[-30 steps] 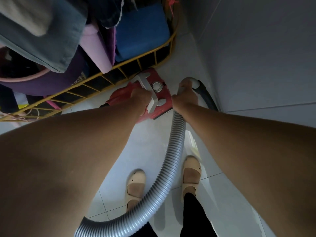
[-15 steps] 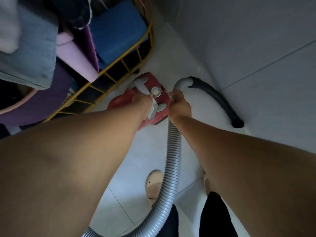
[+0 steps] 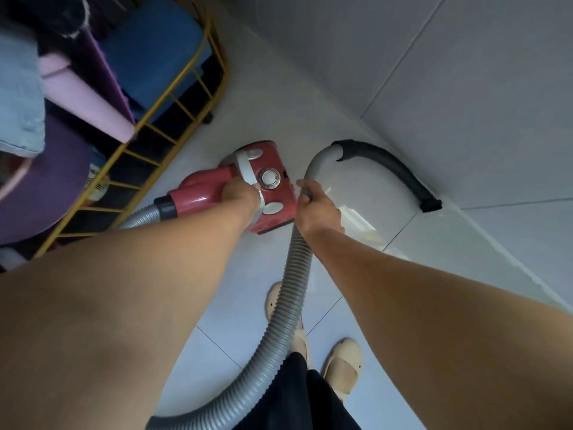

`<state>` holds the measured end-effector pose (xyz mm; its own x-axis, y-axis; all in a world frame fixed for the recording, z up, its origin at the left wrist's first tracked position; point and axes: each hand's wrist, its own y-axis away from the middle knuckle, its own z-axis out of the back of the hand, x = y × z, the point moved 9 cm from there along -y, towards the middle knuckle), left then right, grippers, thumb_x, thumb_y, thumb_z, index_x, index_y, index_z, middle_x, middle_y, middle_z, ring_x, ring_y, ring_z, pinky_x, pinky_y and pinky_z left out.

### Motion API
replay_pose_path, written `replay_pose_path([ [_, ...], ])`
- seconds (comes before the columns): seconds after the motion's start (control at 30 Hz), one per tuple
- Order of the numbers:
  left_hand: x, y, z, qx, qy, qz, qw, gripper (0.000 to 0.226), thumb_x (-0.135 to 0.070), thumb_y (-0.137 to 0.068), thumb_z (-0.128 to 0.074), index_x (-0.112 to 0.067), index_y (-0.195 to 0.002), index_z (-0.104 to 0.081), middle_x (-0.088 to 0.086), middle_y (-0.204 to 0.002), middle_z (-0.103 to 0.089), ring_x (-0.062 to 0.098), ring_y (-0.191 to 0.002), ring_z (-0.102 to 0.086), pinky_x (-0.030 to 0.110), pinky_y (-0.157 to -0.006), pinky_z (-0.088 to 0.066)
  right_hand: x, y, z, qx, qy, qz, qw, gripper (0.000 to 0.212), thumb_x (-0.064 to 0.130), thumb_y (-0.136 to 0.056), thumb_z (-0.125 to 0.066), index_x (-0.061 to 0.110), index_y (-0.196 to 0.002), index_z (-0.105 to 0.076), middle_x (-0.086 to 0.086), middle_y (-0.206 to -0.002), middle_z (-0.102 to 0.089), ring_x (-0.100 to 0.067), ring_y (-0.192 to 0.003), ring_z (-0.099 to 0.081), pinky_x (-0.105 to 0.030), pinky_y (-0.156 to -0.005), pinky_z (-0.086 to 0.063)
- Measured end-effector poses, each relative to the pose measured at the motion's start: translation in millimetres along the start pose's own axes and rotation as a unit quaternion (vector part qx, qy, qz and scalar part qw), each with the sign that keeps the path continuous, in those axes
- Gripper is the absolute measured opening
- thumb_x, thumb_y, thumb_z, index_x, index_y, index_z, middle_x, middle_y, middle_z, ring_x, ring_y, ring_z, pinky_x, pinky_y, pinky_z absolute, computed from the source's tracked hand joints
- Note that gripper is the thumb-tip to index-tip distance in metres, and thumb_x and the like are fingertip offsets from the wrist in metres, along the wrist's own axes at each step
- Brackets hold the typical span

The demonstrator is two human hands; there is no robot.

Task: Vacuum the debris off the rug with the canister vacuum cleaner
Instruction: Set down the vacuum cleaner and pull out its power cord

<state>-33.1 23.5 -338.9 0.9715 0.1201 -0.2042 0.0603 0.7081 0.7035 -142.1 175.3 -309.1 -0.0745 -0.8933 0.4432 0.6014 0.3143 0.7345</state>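
A red canister vacuum [image 3: 214,190] with a white carry handle [image 3: 245,169] and a round dial hangs over the pale tiled floor. My left hand [image 3: 238,193] grips the white handle. My right hand [image 3: 316,206] grips the grey ribbed hose [image 3: 288,299] near its upper end, just right of the canister. Beyond that hand the hose runs into a grey bend and a black curved nozzle tube [image 3: 393,169] that points at the wall. The hose loops down past my feet and back to the canister's front. No rug is in view.
A yellow wire rack [image 3: 173,100] on casters stands at the left, stuffed with blue, purple and pink fabrics. A grey tiled wall [image 3: 449,72] runs along the right. My feet in beige shoes [image 3: 341,364] stand on the floor tiles [image 3: 217,352] below the hose.
The view has swung and the canister has moved away from the rack. The black nozzle tube has come fully into sight. Both hands keep the same grips.
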Motion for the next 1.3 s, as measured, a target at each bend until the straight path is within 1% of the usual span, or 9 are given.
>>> replay_pose_path([
  [0.07, 4.0, 11.7, -8.9, -0.002, -0.008, -0.022, 1.0, 0.039, -0.018, -0.1, -0.048, 0.002, -0.134, -0.048, 0.018, -0.136, -0.054, 0.03, -0.124, -0.053, 0.031, -0.092, -0.043, -17.7, 14.1, 2.1, 0.016, 0.022, -0.005, 1.0, 0.038, 0.033, -0.096, -0.034, 0.051, -0.126, -0.049, 0.003, -0.108, -0.064, -0.028, -0.11, -0.053, -0.045, -0.099, -0.042],
  [0.13, 6.5, 35.1, -17.1, -0.016, -0.026, -0.037, 0.999, 0.037, -0.015, -0.101, -0.046, 0.001, -0.134, -0.047, 0.018, -0.137, -0.052, 0.03, -0.126, -0.051, 0.032, -0.096, -0.04, -37.6, 29.3, 4.2, 0.032, 0.028, 0.004, 0.999, 0.037, 0.036, -0.095, -0.041, 0.051, -0.127, -0.051, 0.004, -0.111, -0.066, -0.026, -0.11, -0.055, -0.043, -0.099, -0.044],
  [0.43, 22.9, 93.5, -83.0, 0.01, -0.055, -0.09, 0.994, 0.045, -0.017, -0.097, -0.056, -0.006, -0.138, -0.043, 0.016, -0.138, -0.053, 0.032, -0.124, -0.052, 0.034, -0.099, -0.04, -128.7, 73.4, 9.3, 0.038, -0.121, -0.025, 0.992, 0.034, 0.03, -0.095, -0.054, 0.037, -0.128, -0.053, -0.001, -0.116, -0.064, -0.026, -0.102, -0.063, -0.038, -0.091, -0.053],
  [0.57, 19.6, 125.7, -116.1, 0.053, -0.065, -0.139, 0.987, 0.049, -0.013, -0.096, -0.053, -0.016, -0.143, -0.039, 0.013, -0.134, -0.055, 0.032, -0.12, -0.054, 0.035, -0.099, -0.043, -169.5, 104.0, 15.3, 0.015, -0.157, -0.044, 0.986, 0.036, 0.029, -0.094, -0.057, 0.038, -0.128, -0.049, -0.001, -0.115, -0.064, -0.026, -0.097, -0.064, -0.038, -0.088, -0.054],
  [0.73, 10.8, 162.0, -161.6, 0.118, -0.06, -0.171, 0.976, 0.042, -0.009, -0.095, -0.048, -0.011, -0.137, -0.044, 0.012, -0.128, -0.057, 0.031, -0.116, -0.057, 0.033, -0.089, -0.046, -223.5, 137.4, 27.2, -0.046, -0.158, -0.077, 0.983, 0.046, 0.025, -0.092, -0.054, 0.046, -0.128, -0.033, -0.005, -0.103, -0.065, -0.028, -0.087, -0.064, -0.039, -0.079, -0.053],
  [0.83, 7.9, 179.6, -181.0, 0.135, -0.011, -0.14, 0.981, 0.034, -0.014, -0.095, -0.052, -0.017, -0.129, -0.048, 0.006, -0.123, -0.061, 0.028, -0.108, -0.059, 0.04, -0.097, -0.049, -249.7, 161.1, 35.6, -0.084, -0.17, -0.09, 0.978, 0.048, 0.016, -0.088, -0.053, 0.042, -0.122, -0.03, -0.004, -0.09, -0.066, -0.027, -0.075, -0.063, -0.034, -0.067, -0.048],
  [0.97, -1.8, 205.7, -218.0, 0.155, -0.032, -0.158, 0.975, 0.038, -0.028, -0.093, -0.058, -0.015, -0.128, -0.048, 0.014, -0.125, -0.061, 0.034, -0.116, -0.059, 0.05, -0.102, -0.046, -302.4, 187.2, 36.5, -0.133, -0.271, -0.152, 0.941, 0.045, 0.007, -0.082, -0.053, 0.036, -0.105, -0.028, -0.006, -0.077, -0.069, -0.028, -0.066, -0.07, -0.042, -0.075, -0.057],
  [1.13, -11.1, 259.8, -263.4, 0.178, -0.099, -0.21, 0.956, 0.042, -0.039, -0.093, -0.057, -0.014, -0.126, -0.049, 0.013, -0.123, -0.061, 0.034, -0.115, -0.059, 0.048, -0.098, -0.049, -368.9, 201.4, 37.0, -0.148, -0.398, -0.234, 0.874, 0.044, 0.031, -0.089, -0.066, 0.014, -0.11, -0.031, 0.004, -0.068, -0.061, -0.022, -0.053, -0.07, -0.044, -0.08, -0.057],
  [1.3, -14.6, 321.5, -320.1, 0.22, -0.162, -0.242, 0.931, 0.046, -0.047, -0.095, -0.051, -0.015, -0.128, -0.047, 0.018, -0.133, -0.056, 0.037, -0.124, -0.053, 0.048, -0.102, -0.043, -403.5, 212.5, 53.0, -0.121, -0.408, -0.22, 0.878, 0.034, 0.042, -0.086, -0.062, 0.03, -0.106, -0.039, 0.0, -0.088, -0.07, -0.022, -0.049, -0.07, -0.041, -0.072, -0.06],
])
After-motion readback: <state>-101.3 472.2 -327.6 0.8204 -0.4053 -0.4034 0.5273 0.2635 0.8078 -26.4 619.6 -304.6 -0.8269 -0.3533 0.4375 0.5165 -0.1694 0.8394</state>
